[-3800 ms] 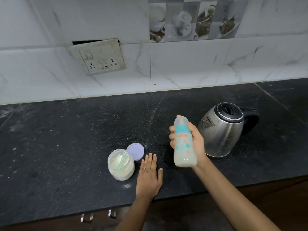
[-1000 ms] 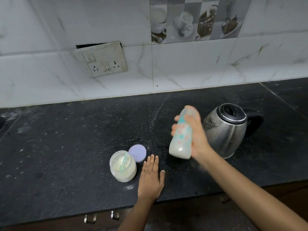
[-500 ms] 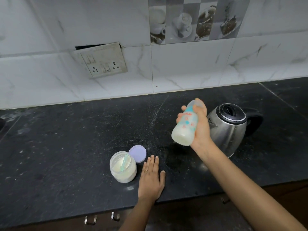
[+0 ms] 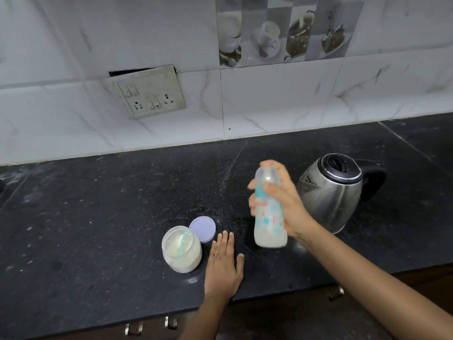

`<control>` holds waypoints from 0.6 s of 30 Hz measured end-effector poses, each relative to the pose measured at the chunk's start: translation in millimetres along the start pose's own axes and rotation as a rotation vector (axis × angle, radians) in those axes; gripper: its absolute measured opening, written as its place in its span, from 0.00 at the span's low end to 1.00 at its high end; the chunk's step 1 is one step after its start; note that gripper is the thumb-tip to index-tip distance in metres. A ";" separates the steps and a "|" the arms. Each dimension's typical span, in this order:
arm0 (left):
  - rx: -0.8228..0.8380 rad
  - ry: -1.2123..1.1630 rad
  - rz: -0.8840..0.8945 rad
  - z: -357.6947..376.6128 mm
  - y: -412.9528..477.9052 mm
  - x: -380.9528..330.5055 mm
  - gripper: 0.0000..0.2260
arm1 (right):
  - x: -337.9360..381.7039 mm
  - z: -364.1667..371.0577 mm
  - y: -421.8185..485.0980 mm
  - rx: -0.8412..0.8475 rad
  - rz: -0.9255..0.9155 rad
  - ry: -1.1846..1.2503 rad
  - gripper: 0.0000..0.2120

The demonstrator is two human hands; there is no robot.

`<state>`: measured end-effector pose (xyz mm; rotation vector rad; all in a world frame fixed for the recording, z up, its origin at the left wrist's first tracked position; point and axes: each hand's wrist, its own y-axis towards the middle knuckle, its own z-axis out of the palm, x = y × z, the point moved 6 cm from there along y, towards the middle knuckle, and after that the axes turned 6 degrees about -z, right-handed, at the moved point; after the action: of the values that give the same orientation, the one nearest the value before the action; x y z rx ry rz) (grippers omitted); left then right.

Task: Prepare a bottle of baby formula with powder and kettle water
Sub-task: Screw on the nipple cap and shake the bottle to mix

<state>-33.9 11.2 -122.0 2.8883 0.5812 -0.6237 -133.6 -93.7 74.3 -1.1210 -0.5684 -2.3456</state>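
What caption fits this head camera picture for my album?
Right hand holds a milky baby bottle above the counter beside the kettle, left hand flat.

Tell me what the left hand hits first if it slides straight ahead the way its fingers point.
Probably the purple lid: the left hand lies flat, fingers pointing toward its right edge. It might slip just past onto bare counter.

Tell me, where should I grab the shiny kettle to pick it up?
Grab the kettle by its black handle, coming from the right side. The handle loops out there, away from the spout, leaving a gap for your fingers to curl through. The steel body is wide and smooth, and could be hot.
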 end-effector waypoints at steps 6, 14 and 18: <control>-0.009 0.002 0.007 -0.4 -0.4 -0.1 0.30 | -13.7 -12.5 -3.7 -0.160 0.063 0.062 0.20; -0.025 0.002 0.013 -0.5 -0.9 -0.5 0.29 | -1.0 -22.4 13.9 -0.317 0.003 0.157 0.22; -0.034 0.001 0.022 -0.3 0.6 -0.4 0.29 | 0.8 -5.6 2.1 -0.119 -0.018 -0.075 0.22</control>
<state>-33.9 10.6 -121.5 2.8602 0.5546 -0.6030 -136.2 -98.7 72.1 -1.2665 -0.4724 -2.3878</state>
